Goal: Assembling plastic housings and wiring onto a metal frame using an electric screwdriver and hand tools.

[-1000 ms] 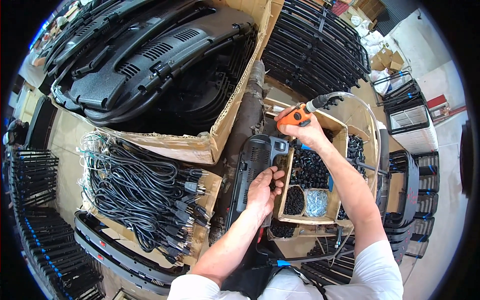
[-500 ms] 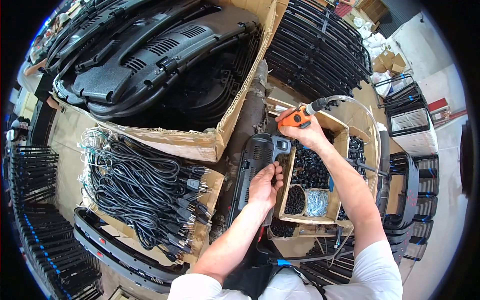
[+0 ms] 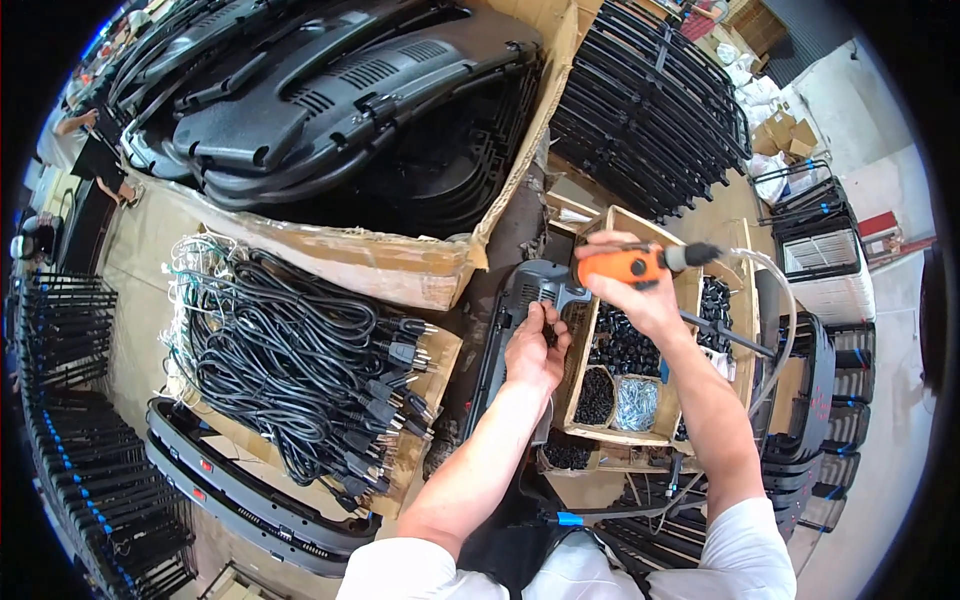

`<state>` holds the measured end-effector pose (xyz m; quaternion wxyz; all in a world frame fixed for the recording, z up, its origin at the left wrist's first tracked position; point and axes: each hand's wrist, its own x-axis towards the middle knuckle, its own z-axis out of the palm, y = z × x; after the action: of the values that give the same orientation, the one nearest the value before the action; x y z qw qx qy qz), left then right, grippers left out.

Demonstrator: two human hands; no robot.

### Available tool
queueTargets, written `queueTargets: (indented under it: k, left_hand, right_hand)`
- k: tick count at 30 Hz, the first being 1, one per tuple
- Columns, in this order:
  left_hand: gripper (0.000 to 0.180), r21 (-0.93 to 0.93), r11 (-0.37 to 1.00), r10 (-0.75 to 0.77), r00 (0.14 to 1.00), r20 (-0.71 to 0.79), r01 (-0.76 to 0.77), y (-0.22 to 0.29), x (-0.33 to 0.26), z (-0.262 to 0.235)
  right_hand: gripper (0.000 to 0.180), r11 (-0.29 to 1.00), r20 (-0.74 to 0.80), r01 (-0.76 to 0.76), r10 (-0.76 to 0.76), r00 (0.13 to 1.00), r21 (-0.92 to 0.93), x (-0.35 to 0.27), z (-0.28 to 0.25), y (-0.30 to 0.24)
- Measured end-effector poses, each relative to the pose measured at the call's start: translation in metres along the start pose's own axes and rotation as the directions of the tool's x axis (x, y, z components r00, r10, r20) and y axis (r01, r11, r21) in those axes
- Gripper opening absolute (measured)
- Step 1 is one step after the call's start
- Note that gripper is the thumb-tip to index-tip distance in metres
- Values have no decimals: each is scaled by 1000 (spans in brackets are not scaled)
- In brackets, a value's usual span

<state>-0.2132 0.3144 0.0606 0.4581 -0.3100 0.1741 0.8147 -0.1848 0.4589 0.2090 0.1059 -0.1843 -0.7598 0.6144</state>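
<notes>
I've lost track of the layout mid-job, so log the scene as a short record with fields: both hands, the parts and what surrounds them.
Left hand: at the dark vented housing; whether it holds anything is unclear
Right hand: gripping an orange tool
Parts bin: divided, right of the housing; black parts and silver fasteners in separate compartments
Left of housing: bundled black cords
Beyond cords: cardboard box of black vented shells
Beyond bin: stacked black frames
</notes>
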Motion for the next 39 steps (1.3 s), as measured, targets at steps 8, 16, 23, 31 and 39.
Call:
queueTargets:
  k: [8,16,23,31,39]
  left_hand:
    - [23,-220,967,-115,991,72,128,16,12,1]
    - [25,-219,974,-55,998,42,62,26,5,5]
    - [28,-195,980,-27,999,29,32,21,10,-4]
    - [24,-125,985,-125,992,-29,121,-19,-51,-17]
    - [23,115,964,-233,970,-74,240,-39,-82,-44]
  right_hand:
    - [56,999,85,-34,34,996,-8,-21,9,-8]
    - [56,996,97,-40,48,994,-78,-10,32,0]
    - [40,978,125,-135,155,980,-160,11,62,18]
    - [36,975,151,-22,56,987,-221,16,65,13]
    - [36,981,156,6,24,987,-194,18,66,22]
